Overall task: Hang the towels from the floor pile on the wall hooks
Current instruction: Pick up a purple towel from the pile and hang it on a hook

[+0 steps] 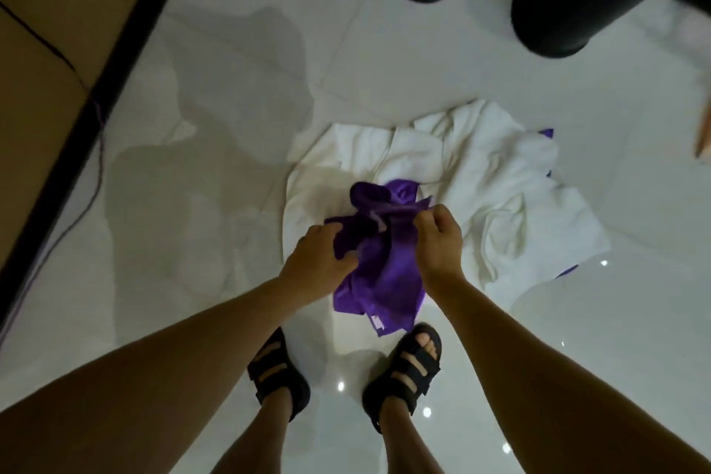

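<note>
Hands both engaged: left hand (319, 260) clutching a fold of the purple towel (384, 273), right hand (438, 239) pinching its upper hem. Towel held low at frame centre, over the white towels (481, 173) heaped on the tiled floor (231, 127). Recommended: find a corner or hem, lift clear before turning, keep trailing cloth off the sandals (404, 369). Wall hooks not in view.
</note>
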Motion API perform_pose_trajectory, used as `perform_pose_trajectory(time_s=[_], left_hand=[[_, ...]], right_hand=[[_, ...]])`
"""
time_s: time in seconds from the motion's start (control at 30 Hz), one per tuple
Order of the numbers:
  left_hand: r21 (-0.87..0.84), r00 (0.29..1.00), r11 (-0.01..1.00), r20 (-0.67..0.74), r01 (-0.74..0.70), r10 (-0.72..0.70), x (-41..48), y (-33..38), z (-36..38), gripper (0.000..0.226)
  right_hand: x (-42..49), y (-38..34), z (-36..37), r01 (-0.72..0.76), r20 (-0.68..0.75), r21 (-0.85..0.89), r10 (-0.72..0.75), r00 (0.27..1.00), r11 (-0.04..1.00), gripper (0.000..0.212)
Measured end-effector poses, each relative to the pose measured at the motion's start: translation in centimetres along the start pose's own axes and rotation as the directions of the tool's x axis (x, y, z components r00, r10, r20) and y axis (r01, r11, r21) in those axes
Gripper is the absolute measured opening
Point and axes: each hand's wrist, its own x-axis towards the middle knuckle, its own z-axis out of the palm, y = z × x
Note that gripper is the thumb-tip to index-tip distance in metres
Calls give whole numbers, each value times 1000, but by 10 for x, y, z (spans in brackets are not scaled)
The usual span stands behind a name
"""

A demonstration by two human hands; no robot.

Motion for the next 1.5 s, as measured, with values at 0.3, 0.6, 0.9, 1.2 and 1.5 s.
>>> perform_pose_trajectory(time_s=[0.3,0.6,0.9,1.2,1.5], left_hand=[[-149,923,913,0,-381,385,-132,189,-204,70],[-287,924,879,-109,-382,366,-274,270,-339,13],[-225,845,834,-329,-504,422,-404,338,-404,31],[-422,862,813,-474,-402,180,-493,335,-408,35],[-665,859,563,-476,-491,187,-558,279,-368,37]], right_hand=[[-115,-287,-67,201,454,32,-193,870,979,15],[-235,-493,-116,553,614,10,-441,655,833,23],[-293,-595,-160,742,658,-666,-406,634,80,36],[-391,-667,-175,761,503,-30,-648,571,647,15],[-473,-683,-154,369,480,593,-682,552,716,25]])
